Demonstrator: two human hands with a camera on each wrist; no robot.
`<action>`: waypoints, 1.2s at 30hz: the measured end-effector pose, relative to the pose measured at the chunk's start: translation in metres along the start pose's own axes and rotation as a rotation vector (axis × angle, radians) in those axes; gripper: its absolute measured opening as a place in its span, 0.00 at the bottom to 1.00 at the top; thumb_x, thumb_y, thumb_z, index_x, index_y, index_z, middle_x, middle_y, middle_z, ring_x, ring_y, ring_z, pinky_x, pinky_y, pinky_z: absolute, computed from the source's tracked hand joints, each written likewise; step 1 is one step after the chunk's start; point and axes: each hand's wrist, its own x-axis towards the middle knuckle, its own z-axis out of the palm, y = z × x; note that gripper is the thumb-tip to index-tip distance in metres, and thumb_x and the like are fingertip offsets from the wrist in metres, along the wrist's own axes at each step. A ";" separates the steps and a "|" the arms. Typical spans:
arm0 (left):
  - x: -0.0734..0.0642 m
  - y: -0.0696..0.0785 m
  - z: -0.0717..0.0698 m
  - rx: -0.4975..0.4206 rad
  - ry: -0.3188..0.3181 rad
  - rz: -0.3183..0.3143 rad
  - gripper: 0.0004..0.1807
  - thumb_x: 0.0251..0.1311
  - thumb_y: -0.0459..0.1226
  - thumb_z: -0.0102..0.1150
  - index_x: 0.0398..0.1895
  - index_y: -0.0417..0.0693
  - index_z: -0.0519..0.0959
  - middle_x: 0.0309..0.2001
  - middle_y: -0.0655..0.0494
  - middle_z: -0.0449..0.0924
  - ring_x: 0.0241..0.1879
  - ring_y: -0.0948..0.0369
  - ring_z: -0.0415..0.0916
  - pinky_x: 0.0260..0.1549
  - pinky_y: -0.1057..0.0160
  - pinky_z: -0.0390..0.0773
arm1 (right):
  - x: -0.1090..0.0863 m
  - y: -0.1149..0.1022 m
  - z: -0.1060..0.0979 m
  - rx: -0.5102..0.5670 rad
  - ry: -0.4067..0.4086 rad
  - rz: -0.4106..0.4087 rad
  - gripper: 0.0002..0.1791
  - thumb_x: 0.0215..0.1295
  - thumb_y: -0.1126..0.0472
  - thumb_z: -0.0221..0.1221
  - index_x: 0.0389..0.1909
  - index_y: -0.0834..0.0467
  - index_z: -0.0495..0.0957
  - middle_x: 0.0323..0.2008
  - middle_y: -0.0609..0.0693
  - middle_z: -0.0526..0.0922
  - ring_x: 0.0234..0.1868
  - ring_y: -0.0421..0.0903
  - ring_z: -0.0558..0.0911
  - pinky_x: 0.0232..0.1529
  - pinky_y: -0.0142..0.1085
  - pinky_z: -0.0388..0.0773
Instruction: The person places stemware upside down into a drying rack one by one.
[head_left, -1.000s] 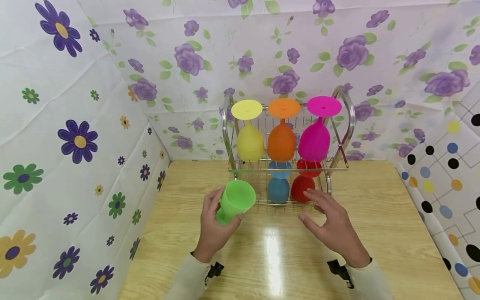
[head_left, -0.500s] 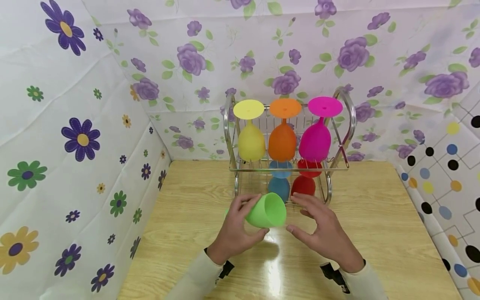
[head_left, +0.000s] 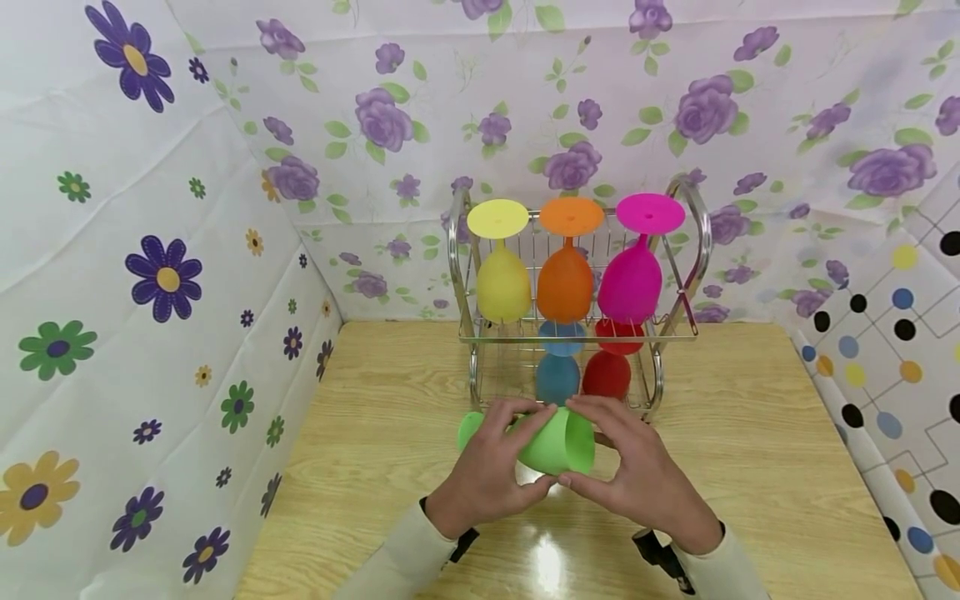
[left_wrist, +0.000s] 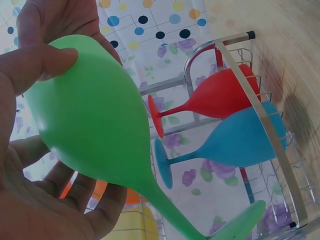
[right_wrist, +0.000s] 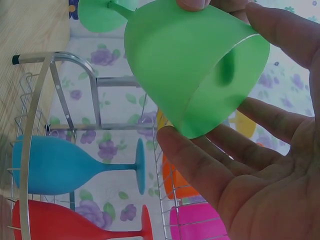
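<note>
A green plastic goblet [head_left: 551, 446] lies sideways in the air in front of the rack, its mouth towards the right. My left hand [head_left: 487, 471] grips it round the bowl, thumb on one side and fingers on the other. At the rim, my right hand [head_left: 647, 475] has its thumb and fingertips on opposite sides of the mouth. The left wrist view shows the bowl [left_wrist: 95, 110] with the stem and foot running down to the right. In the right wrist view the open mouth [right_wrist: 225, 82] faces the right palm.
A two-tier metal wire rack [head_left: 577, 340] stands behind the hands. Upside-down yellow [head_left: 502, 287], orange [head_left: 563, 287] and magenta [head_left: 632, 283] goblets fill its upper tier. Blue [head_left: 557, 379] and red [head_left: 607, 375] ones sit below, right of a gap. Patterned cloth surrounds the wooden table [head_left: 375, 500].
My left hand has carried the green goblet to the right and tipped it from near upright onto its side. My right hand has moved left and taken hold of the rim.
</note>
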 end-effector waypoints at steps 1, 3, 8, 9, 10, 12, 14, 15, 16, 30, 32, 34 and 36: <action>0.000 0.000 0.000 0.004 -0.004 0.003 0.49 0.51 0.50 0.82 0.76 0.45 0.71 0.67 0.49 0.71 0.61 0.55 0.71 0.55 0.63 0.82 | 0.000 0.000 0.000 0.008 0.004 -0.004 0.47 0.53 0.51 0.82 0.75 0.47 0.72 0.69 0.48 0.76 0.63 0.52 0.81 0.48 0.42 0.91; 0.001 0.001 -0.001 0.006 -0.008 0.009 0.49 0.51 0.50 0.82 0.76 0.44 0.72 0.66 0.49 0.71 0.61 0.55 0.72 0.55 0.62 0.83 | -0.001 0.000 0.000 0.025 0.007 -0.008 0.47 0.53 0.52 0.82 0.74 0.48 0.72 0.68 0.49 0.77 0.63 0.52 0.82 0.48 0.41 0.91; 0.003 0.001 -0.003 0.005 -0.017 0.015 0.49 0.52 0.51 0.82 0.76 0.45 0.72 0.66 0.48 0.72 0.60 0.54 0.73 0.55 0.59 0.84 | -0.001 -0.002 -0.001 0.040 -0.005 0.017 0.46 0.53 0.53 0.82 0.74 0.49 0.72 0.68 0.49 0.76 0.64 0.51 0.82 0.50 0.35 0.89; 0.003 0.001 -0.003 0.003 -0.018 0.015 0.49 0.52 0.50 0.82 0.76 0.45 0.72 0.66 0.48 0.72 0.60 0.53 0.73 0.54 0.59 0.85 | -0.001 -0.003 -0.001 0.043 -0.008 0.023 0.47 0.53 0.52 0.82 0.74 0.49 0.72 0.68 0.49 0.76 0.65 0.50 0.81 0.50 0.35 0.89; 0.003 0.001 -0.004 0.002 -0.020 0.014 0.49 0.52 0.50 0.82 0.76 0.45 0.72 0.66 0.48 0.72 0.60 0.53 0.73 0.54 0.58 0.85 | -0.001 -0.003 -0.001 0.044 -0.006 0.024 0.47 0.53 0.53 0.82 0.74 0.49 0.72 0.68 0.49 0.76 0.65 0.50 0.81 0.50 0.35 0.89; 0.003 0.001 -0.004 -0.001 -0.021 0.010 0.49 0.52 0.50 0.82 0.76 0.45 0.72 0.67 0.48 0.72 0.60 0.53 0.73 0.53 0.57 0.85 | -0.001 -0.004 -0.001 0.049 -0.001 0.023 0.47 0.53 0.53 0.82 0.74 0.49 0.72 0.68 0.49 0.76 0.65 0.50 0.81 0.49 0.35 0.89; 0.003 0.001 -0.005 -0.002 -0.021 0.007 0.49 0.53 0.51 0.82 0.76 0.45 0.71 0.67 0.48 0.72 0.61 0.53 0.73 0.54 0.56 0.86 | -0.001 -0.003 -0.001 0.047 0.010 0.019 0.47 0.52 0.54 0.83 0.73 0.49 0.72 0.68 0.50 0.77 0.65 0.51 0.82 0.49 0.35 0.89; 0.003 0.001 -0.005 -0.004 -0.020 0.005 0.49 0.53 0.51 0.82 0.77 0.45 0.71 0.68 0.48 0.72 0.61 0.54 0.73 0.55 0.56 0.85 | -0.001 -0.003 -0.001 0.050 0.016 0.020 0.47 0.51 0.54 0.83 0.73 0.49 0.72 0.68 0.50 0.77 0.64 0.51 0.82 0.49 0.35 0.89; 0.003 0.001 -0.005 -0.008 -0.019 0.003 0.49 0.54 0.51 0.81 0.77 0.45 0.71 0.68 0.48 0.71 0.62 0.54 0.72 0.56 0.55 0.85 | -0.001 -0.002 -0.001 0.051 0.022 0.023 0.47 0.51 0.54 0.83 0.73 0.50 0.72 0.68 0.50 0.77 0.64 0.50 0.82 0.49 0.35 0.89; -0.005 0.010 -0.006 -0.183 0.155 -0.107 0.41 0.62 0.45 0.74 0.77 0.45 0.71 0.71 0.48 0.71 0.69 0.52 0.72 0.61 0.53 0.84 | -0.006 0.013 0.000 0.160 0.122 0.091 0.46 0.50 0.62 0.83 0.71 0.51 0.73 0.66 0.53 0.78 0.64 0.46 0.81 0.45 0.43 0.90; -0.008 0.014 -0.004 -0.220 0.213 -0.128 0.38 0.63 0.43 0.74 0.75 0.44 0.72 0.70 0.47 0.72 0.69 0.52 0.73 0.62 0.52 0.84 | -0.006 0.016 0.000 0.192 0.134 0.102 0.46 0.50 0.64 0.83 0.71 0.51 0.73 0.65 0.52 0.77 0.64 0.41 0.80 0.45 0.45 0.90; -0.011 0.018 -0.002 -0.265 0.274 -0.161 0.36 0.63 0.41 0.73 0.73 0.43 0.74 0.69 0.47 0.73 0.68 0.51 0.74 0.62 0.50 0.84 | -0.007 0.017 0.000 0.233 0.141 0.117 0.46 0.50 0.65 0.82 0.71 0.50 0.72 0.65 0.51 0.77 0.64 0.38 0.79 0.47 0.45 0.90; -0.016 0.023 0.002 -0.313 0.335 -0.199 0.33 0.62 0.38 0.73 0.71 0.44 0.75 0.66 0.47 0.75 0.66 0.52 0.76 0.61 0.52 0.84 | -0.007 0.019 0.000 0.280 0.146 0.127 0.46 0.51 0.68 0.81 0.71 0.51 0.72 0.65 0.52 0.76 0.65 0.37 0.79 0.49 0.42 0.89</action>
